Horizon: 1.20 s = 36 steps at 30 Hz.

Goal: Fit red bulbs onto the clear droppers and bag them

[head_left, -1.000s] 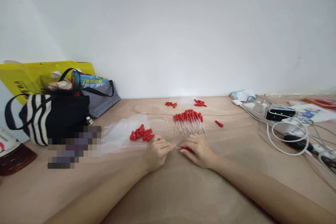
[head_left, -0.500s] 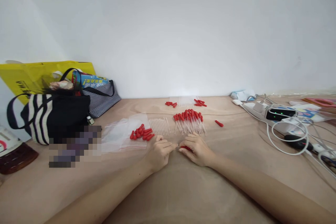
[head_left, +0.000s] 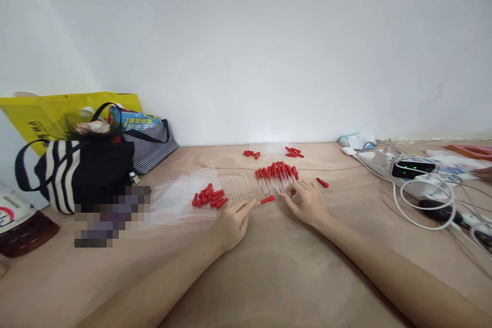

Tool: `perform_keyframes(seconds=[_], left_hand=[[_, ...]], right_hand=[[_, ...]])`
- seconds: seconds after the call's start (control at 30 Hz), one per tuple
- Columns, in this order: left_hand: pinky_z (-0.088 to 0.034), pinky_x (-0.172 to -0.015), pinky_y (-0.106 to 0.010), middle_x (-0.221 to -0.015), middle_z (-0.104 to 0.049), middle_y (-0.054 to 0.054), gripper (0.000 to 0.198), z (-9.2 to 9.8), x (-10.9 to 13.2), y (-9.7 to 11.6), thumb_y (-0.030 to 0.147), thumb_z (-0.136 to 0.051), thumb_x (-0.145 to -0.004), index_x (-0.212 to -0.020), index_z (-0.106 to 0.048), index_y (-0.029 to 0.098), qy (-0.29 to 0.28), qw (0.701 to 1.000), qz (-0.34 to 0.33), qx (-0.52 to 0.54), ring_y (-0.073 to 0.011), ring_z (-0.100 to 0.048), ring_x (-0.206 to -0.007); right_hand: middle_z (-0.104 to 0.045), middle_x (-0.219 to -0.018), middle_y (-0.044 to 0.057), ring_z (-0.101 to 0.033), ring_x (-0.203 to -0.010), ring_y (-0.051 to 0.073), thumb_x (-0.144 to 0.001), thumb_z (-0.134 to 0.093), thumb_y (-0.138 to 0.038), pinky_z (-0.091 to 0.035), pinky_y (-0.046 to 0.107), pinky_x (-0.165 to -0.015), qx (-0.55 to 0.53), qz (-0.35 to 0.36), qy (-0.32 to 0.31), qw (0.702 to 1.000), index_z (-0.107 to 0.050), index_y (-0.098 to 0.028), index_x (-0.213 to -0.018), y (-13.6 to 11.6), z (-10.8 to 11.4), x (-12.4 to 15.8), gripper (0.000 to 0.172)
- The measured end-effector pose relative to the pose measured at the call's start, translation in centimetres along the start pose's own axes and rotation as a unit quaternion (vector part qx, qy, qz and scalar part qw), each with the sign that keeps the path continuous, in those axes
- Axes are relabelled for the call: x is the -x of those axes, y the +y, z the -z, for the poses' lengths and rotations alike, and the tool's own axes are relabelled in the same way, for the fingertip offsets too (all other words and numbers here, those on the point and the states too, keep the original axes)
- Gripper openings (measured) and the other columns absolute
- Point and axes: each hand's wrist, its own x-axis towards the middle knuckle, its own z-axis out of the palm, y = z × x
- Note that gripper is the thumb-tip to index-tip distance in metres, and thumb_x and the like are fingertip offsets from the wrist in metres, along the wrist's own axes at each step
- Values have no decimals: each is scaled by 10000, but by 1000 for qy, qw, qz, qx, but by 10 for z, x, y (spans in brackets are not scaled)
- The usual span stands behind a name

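Observation:
My left hand (head_left: 232, 223) pinches the clear tube of a dropper whose red rubber bulb (head_left: 267, 199) points to the right. Just right of that bulb is my right hand (head_left: 307, 202), holding nothing, thumb and fingers apart and partly over the lower ends of the assembled droppers (head_left: 282, 171). Those droppers lie in a fanned row, red bulbs toward the wall. Bare clear tubes (head_left: 235, 186) lie side by side behind my left hand. Loose red bulbs (head_left: 207, 195) rest in a heap on a plastic bag (head_left: 169, 202), and a single red bulb (head_left: 322, 183) lies at right.
More red bulbs (head_left: 251, 154) and tubes lie on a bag by the wall. Striped bags (head_left: 92, 169) and a bottle (head_left: 23, 225) stand at left. At right, a power strip (head_left: 374, 160) sits among white cables (head_left: 400, 205) and a black device (head_left: 415, 168).
My right hand has let go of the red bulb and moved right and away from me to the droppers. My left hand now holds the bulbed dropper alone, slightly farther forward.

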Motion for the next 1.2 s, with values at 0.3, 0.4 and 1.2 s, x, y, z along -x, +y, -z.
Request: perform_keyframes(seconds=[0.3, 0.4, 1.2], left_hand=[[-452, -802, -333, -985, -544, -69, 400, -11, -17, 7, -8, -315, -759, -1072, -468, 189, 34, 993, 102, 40, -181, -540, -922], [-428, -866, -352, -1039, -525, -95, 408, -24, -34, 12, -22, -312, -747, -1084, -459, 154, 50, 988, 137, 53, -186, -510, -995], [-359, -903, -383, -1091, -567, -119, 375, -39, -66, 16, 103, -392, -775, -1136, -493, 89, 26, 979, 200, -31, -233, -472, -1013]], right_hand=[[-641, -689, 58, -537, -745, 205, -743, -504, -399, -238, 333, -673, 142, -76, -67, 985, -577, -175, -639, -13, -14, -7, 258], [-646, -672, 70, -547, -715, 210, -755, -486, -383, -255, 344, -676, 131, -84, -77, 985, -587, -173, -636, -17, -17, -10, 261], [-639, -705, 51, -554, -713, 209, -800, -423, -378, -264, 371, -731, 76, -186, 9, 979, -578, -186, -716, 11, -16, -14, 261]])
